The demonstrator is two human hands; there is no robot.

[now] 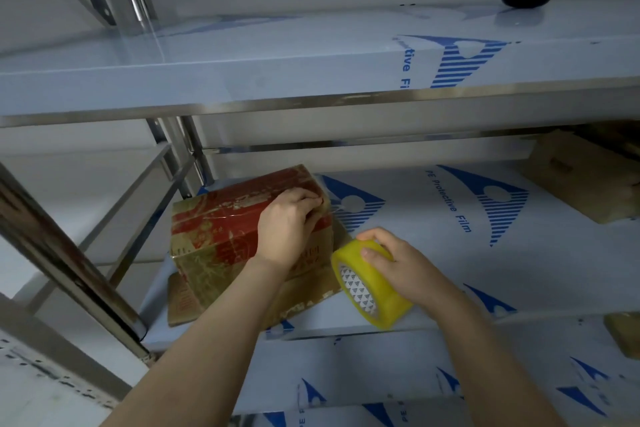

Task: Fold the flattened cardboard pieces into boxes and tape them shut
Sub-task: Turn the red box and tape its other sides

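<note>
Sitting on the film-covered steel shelf (pixel 450 253), w/ a flattened cardboard piece (pixel 304 291) under it, the red-and-gold box (pixel 221 229) is standing folded up, left of centre. Judging by looks: light, stiff along edges, panels prob. denting under hard pressure, glossy print maybe slick, so best held at corners & top edge. Yellow tape roll (pixel 374 291) is being held just beside the box's right end, near the shelf front. Left hand (pixel 287 229) is lying palm-down across the box top, fingers curling over its far right edge & gripping there. Right hand (pixel 398 263) is wrapping the roll from above, thumb on its outer face, wrist angling down.
</note>
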